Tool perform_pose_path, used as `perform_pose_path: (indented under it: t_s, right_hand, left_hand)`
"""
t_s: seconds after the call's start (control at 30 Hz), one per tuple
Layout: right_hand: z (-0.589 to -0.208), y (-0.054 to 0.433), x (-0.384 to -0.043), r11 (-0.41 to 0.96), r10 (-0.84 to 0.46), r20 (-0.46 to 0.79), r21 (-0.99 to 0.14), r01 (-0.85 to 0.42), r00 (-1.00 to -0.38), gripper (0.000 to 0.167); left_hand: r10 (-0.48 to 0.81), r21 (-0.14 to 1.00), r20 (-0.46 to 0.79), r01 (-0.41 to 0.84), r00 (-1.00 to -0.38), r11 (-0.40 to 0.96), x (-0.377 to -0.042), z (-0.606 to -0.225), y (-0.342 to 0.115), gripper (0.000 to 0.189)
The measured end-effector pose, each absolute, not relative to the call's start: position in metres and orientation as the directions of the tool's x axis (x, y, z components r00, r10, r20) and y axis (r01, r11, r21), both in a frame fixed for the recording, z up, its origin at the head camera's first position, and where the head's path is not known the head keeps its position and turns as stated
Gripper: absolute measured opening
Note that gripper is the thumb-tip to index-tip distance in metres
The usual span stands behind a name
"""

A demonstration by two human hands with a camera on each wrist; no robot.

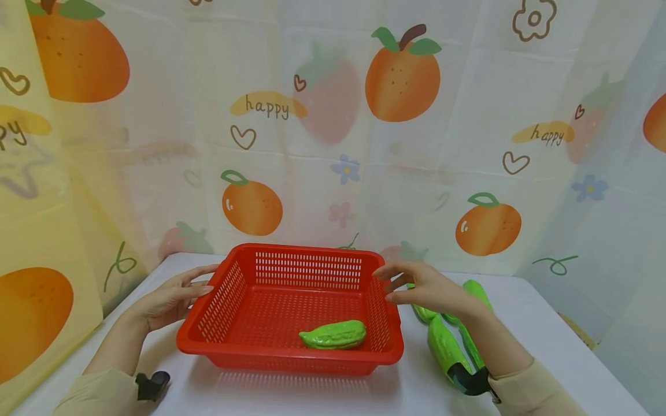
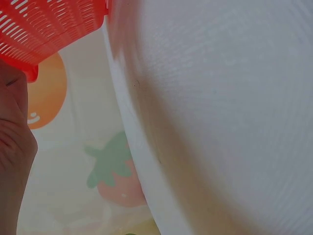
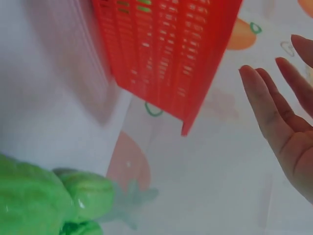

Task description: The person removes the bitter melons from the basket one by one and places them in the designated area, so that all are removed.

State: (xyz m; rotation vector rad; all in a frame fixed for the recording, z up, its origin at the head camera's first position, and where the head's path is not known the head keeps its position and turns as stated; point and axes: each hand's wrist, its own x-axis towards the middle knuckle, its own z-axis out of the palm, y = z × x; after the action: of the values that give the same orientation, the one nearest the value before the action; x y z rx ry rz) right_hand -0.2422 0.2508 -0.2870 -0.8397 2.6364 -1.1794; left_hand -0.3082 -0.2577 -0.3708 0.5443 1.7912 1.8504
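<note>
A red plastic basket point(image 1: 291, 353) with slotted walls stands on the white table. Inside it, toward the front right, lies one green, ridged bitter melon point(image 1: 335, 335). My left hand point(image 1: 174, 297) is at the left rim, its fairly straight fingers and thumb touching the edge; in the left wrist view its fingertips are hidden. Over the right rim hovers my right hand point(image 1: 424, 286), fingers spread and slightly bent. The right wrist view shows a gap between those fingers point(image 3: 266, 105) and the basket wall point(image 3: 161, 54). Nothing is held in the right hand.
Several more green melons point(image 1: 442, 346) lie on the table right of the basket, partly behind the right forearm. A fruit-printed curtain point(image 1: 322, 190) hangs behind and around the table point(image 1: 525, 323). Black straps point(image 1: 152, 386) sit at both wrists.
</note>
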Motion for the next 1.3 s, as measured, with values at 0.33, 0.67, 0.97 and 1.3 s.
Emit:
perform_pose_path:
  t_s: [0.33,0.67,0.97,1.3]
  right_hand:
    - [-0.296,0.227,-0.247,0.484,-0.576,0.113,-0.751,-0.449,-0.81,0.037]
    - [-0.305,0.207,-0.25,0.514,-0.549,0.071,-0.757,-0.403,-0.833,0.039]
    - [-0.314,0.189,-0.255,0.461,-0.567,0.062,-0.803,-0.379,-0.821,0.039]
    - [-0.328,0.174,-0.259,0.479,-0.564,0.026,-0.804,-0.353,-0.825,0.039]
  left_hand:
    - [0.611,0.997,-0.051,-0.077,-0.79,-0.016,-0.308,-0.371,-0.256,0.038]
    - [0.621,0.996,-0.049,-0.081,-0.783,-0.024,-0.308,-0.369,-0.256,0.04]
    - [0.633,0.996,-0.033,-0.075,-0.774,-0.04,-0.308,-0.37,-0.257,0.039]
    - [0.621,0.995,-0.052,-0.09,-0.782,-0.03,-0.307,-0.37,-0.257,0.04]
